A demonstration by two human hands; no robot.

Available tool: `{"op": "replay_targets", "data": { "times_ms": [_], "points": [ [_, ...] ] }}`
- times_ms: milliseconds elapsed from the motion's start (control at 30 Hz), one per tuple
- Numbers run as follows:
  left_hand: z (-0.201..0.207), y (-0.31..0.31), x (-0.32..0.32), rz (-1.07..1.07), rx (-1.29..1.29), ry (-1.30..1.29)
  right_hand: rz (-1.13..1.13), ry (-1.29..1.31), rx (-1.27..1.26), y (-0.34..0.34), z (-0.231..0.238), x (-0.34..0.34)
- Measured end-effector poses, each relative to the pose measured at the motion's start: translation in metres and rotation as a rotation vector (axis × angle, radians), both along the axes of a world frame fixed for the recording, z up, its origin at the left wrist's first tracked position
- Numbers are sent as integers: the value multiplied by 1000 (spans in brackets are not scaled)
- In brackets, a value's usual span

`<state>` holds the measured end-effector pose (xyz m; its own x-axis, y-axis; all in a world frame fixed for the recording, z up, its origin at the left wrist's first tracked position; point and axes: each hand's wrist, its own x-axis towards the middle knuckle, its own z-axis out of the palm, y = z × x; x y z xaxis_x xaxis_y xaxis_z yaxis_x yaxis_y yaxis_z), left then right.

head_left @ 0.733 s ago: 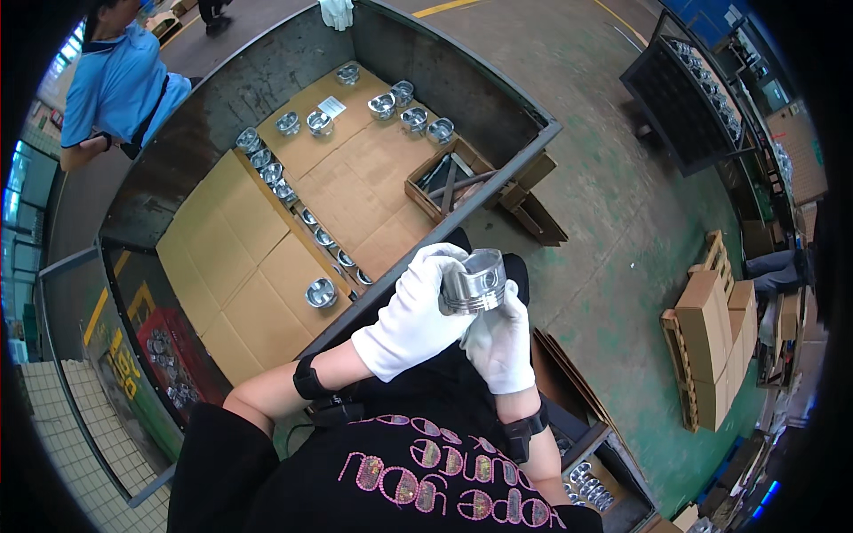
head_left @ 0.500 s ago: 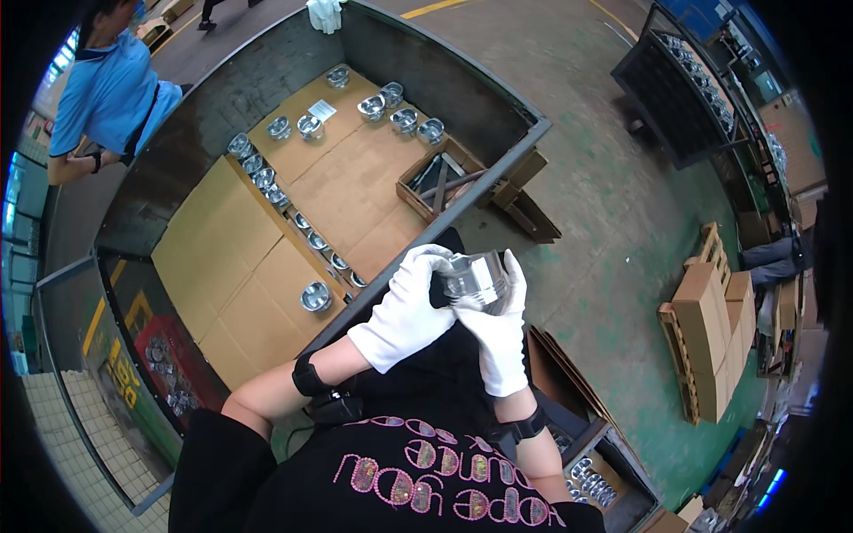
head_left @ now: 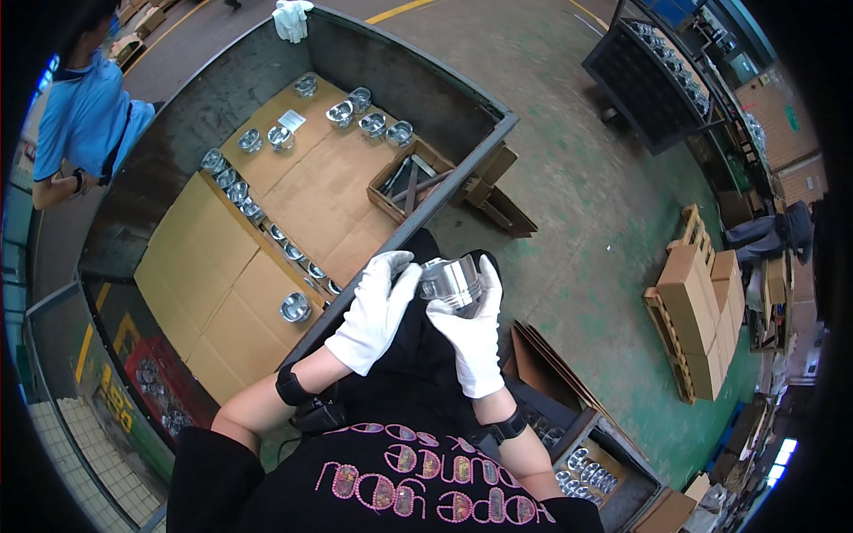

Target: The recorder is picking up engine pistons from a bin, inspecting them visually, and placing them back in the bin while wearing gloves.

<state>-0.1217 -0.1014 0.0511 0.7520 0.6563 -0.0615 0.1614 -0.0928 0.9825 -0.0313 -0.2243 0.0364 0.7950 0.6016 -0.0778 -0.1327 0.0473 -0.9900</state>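
A shiny metal piston [head_left: 451,282] with ring grooves round its side is held in front of my body. My right hand [head_left: 474,342], in a white glove, is closed on it, with the thumb and fingers on either side. My left hand [head_left: 369,311], also gloved in white, is just left of the piston. Its thumb and fingers are apart, and nothing shows between them. A single piston [head_left: 295,307] sits on the near cardboard sheet [head_left: 209,258] inside the large metal bin [head_left: 484,147].
More pistons [head_left: 340,114] stand on cardboard at the bin's far end, others in a row along the gap. A wooden box [head_left: 386,188] of tools lies by the bin's right wall. A person in blue [head_left: 84,124] stands left. Cartons [head_left: 689,293] on a pallet are right.
My left hand has come off the piston and moved slightly left. The piston has turned in my right hand, so its grooved side now shows clearly. The whole view has shifted a little.
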Motion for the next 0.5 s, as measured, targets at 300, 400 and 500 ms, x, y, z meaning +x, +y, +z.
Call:
{"op": "replay_targets", "data": {
  "times_ms": [300, 400, 500],
  "points": [
    [-5, -3, -4, -54, 48, 24, -79, -143, -75, 5, 12, -11],
    [-8, -1, -5, -56, 62, 61, -214, -574, -316, 5, 17, -11],
    [-14, 0, -7, -60, 57, 44, -248, -654, -352, 5, 16, -8]
  ]
}}
